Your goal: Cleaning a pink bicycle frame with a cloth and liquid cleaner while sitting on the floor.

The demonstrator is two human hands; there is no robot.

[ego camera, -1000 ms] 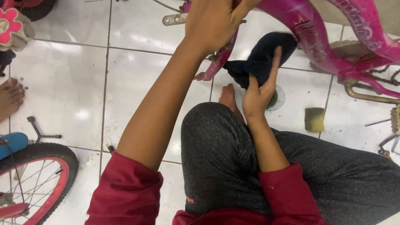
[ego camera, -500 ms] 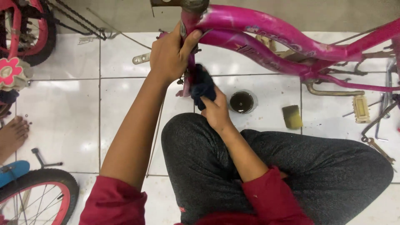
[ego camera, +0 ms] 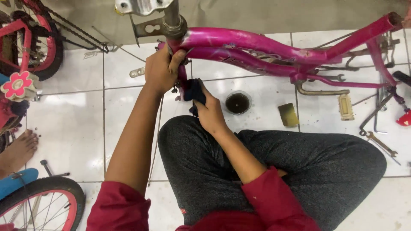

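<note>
The pink bicycle frame (ego camera: 274, 45) lies across the white tiled floor (ego camera: 77, 124) and serves as the landmark; the person sits cross-legged just below it. Left of the frame stands another pink bicycle (ego camera: 25, 47) with a flower ornament, and below that, well left of the frame, a spoked wheel (ego camera: 38, 201) and someone else's bare foot (ego camera: 17, 149).

The left hand (ego camera: 160, 70) is at the frame's head-tube end, fingers (ego camera: 177, 57) clenched around the front tube just under the metal headset (ego camera: 171, 19). The right hand (ego camera: 209, 113) sits just below the frame's front, fingers closed on a dark cloth (ego camera: 196, 90) pressed against the lower part of that tube.

Below the frame's middle rests a small round tin (ego camera: 237, 102) with dark contents, then a yellowish pad (ego camera: 288, 114) to its right, a pedal (ego camera: 345, 107), and spanners (ego camera: 379, 141) near the frame's rear.

Likely risks: the frame is steadied only by one hand, so a hard rub could twist it loose; the cloth could snag on the bracket near the headset; a swinging elbow or knee could tip the open tin onto the tiles.
</note>
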